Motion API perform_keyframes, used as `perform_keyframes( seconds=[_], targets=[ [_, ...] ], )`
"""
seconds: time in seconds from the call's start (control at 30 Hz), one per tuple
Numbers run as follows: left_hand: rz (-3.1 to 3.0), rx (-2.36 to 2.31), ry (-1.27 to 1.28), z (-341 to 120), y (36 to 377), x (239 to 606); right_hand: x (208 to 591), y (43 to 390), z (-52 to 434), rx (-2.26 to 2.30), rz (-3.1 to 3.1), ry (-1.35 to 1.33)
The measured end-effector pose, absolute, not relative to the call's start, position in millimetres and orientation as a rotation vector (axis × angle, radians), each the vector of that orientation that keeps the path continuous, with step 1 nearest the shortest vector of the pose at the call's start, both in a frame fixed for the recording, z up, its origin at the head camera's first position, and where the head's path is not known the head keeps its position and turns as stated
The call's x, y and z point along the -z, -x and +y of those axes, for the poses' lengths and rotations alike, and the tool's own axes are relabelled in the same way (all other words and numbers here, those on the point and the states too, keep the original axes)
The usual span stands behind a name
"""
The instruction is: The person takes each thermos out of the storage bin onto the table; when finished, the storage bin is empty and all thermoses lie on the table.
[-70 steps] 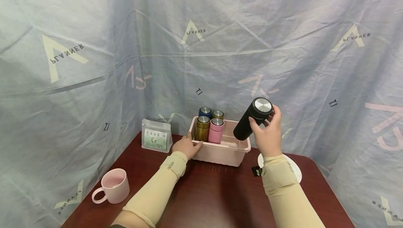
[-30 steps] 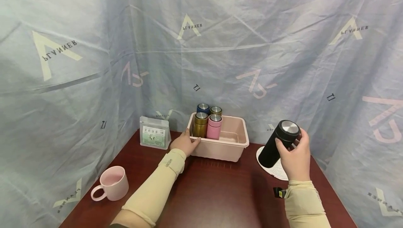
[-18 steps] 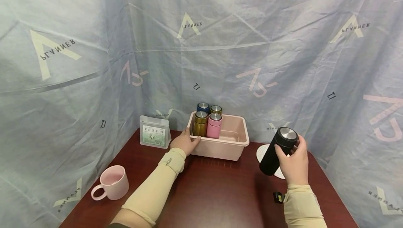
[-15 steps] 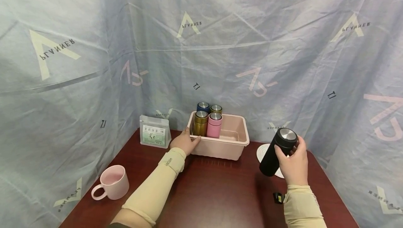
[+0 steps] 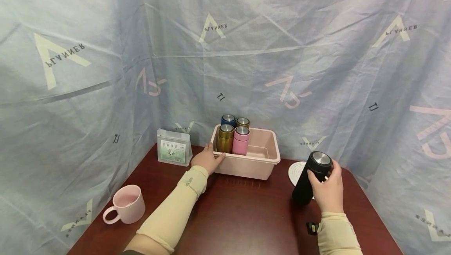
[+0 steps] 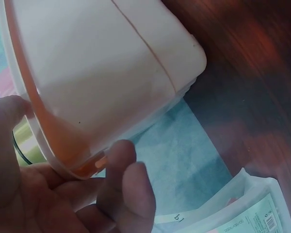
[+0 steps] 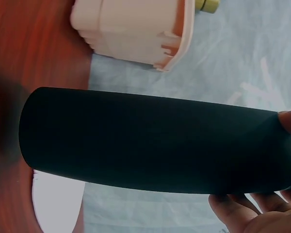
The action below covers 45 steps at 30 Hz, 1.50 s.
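A tilted black flask (image 5: 305, 186) with a silver top is at the right side of the table (image 5: 243, 223), by a round white mat (image 5: 296, 172); whether its base touches is unclear. The right hand (image 5: 329, 189) holds its upper part. The left hand (image 5: 206, 160) grips the near-left corner of a pink bin (image 5: 243, 166) containing four flasks (image 5: 241, 145). Farther left are a pouch (image 5: 173, 151) and pink mug (image 5: 134, 211).

the head view looks forward and down across the bench (image 5: 243, 223), while the sideways-turned wrist views look closely at bin (image 6: 106, 63) and flask (image 7: 150, 141), all three sharing the bin.
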<state>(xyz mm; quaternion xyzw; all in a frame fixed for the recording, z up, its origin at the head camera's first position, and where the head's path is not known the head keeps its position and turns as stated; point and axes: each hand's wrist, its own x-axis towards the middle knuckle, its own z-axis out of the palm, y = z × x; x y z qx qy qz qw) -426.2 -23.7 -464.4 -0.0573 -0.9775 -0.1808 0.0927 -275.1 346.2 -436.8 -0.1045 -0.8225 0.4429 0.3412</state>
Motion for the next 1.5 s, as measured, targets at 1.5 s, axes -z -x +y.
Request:
perform_keyframes(
  seconds=[1.5],
  targets=[
    [-2.883,0.525,0.201,-26.6,431.1,471.0,392.0,293.3,315.8,-0.901,-1.939,0.264]
  ],
)
